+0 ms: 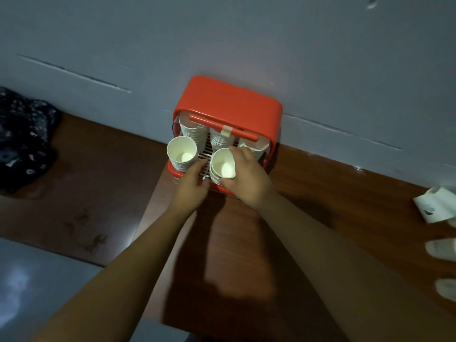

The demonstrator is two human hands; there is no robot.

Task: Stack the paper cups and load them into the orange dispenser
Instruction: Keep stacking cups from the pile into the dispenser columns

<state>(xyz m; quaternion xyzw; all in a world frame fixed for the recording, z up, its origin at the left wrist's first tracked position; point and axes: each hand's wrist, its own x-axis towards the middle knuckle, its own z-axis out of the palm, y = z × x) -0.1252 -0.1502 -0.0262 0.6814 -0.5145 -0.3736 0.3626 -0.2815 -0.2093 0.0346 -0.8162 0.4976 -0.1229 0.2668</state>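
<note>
While the orange dispenser [228, 104] sits at frame centre against the grey wall [246, 33], the right hand [246, 177] curls closed around a stack of paper cups [222, 166] at its front. Left of it, the left hand [192, 187] reaches half-open toward the slatted tray [204, 154], holding nothing visible, beside another cup stack [182, 153].

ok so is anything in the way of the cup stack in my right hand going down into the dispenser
Nothing visible blocks it. The right hand holds the stack over the white grate at the dispenser's front right. The other front stack stands apart to its left, more stacks behind. The left hand sits at the front edge beside it.
</note>
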